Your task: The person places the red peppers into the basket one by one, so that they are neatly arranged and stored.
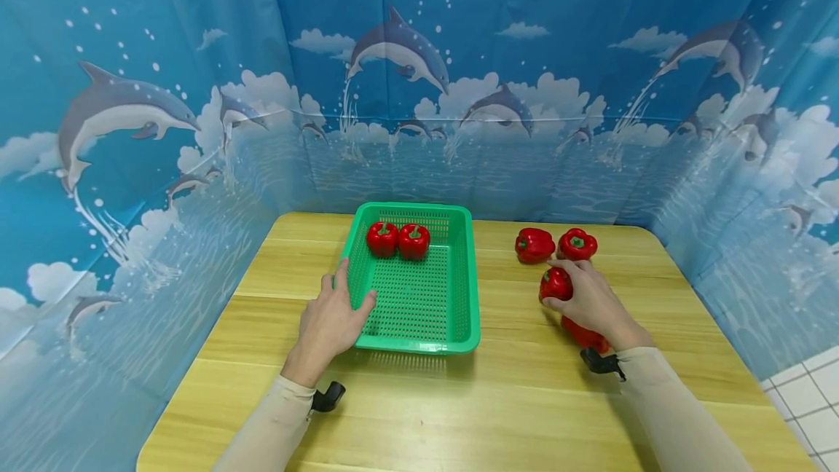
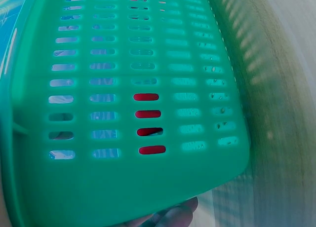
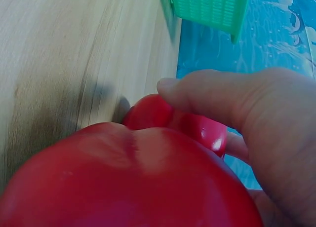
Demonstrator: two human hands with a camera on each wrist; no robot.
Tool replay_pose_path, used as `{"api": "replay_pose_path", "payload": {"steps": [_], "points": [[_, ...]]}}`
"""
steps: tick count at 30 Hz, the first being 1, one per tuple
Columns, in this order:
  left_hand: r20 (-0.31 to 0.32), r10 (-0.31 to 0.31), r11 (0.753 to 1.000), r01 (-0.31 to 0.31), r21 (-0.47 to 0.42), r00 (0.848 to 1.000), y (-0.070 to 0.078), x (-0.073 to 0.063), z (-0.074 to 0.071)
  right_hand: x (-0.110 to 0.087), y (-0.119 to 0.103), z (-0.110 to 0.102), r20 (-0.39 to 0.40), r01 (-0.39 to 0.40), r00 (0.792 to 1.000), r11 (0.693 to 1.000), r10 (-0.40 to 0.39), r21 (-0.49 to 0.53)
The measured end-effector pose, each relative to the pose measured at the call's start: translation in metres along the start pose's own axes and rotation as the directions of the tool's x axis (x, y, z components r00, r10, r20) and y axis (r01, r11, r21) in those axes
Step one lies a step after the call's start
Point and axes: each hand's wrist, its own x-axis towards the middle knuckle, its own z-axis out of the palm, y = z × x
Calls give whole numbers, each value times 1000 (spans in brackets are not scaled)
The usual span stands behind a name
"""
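Note:
My left hand (image 1: 331, 323) is at the left wall of a green plastic basket (image 1: 464, 348), its thumb on the inner side and its fingers along the outside. In the left wrist view, fingertips (image 2: 180, 216) curl past the slotted wall's edge. Two red bell peppers stand side by side in the basket's far left part, the nearer to its middle being one pepper (image 1: 414, 242). Over to the right, my right hand (image 1: 590, 301) grips a red bell pepper (image 1: 555, 285) between thumb and fingers. Under that wrist lies another bell pepper (image 3: 128, 182), large in the right wrist view.
Behind the right hand, a bell pepper on its side (image 1: 534, 245) and an upright one (image 1: 577, 243) sit near the far edge of the wooden table (image 1: 419, 414). A blue dolphin-print curtain (image 1: 419, 166) encloses the back and sides.

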Motion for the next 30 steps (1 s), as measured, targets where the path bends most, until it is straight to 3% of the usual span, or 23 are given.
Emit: {"api": "replay_pose_path", "payload": {"steps": [30], "points": [[-3,-1,1000,1,3,1000,1,0,0,2,4,-1,-3,-9,1000,1000,9,11]]}}
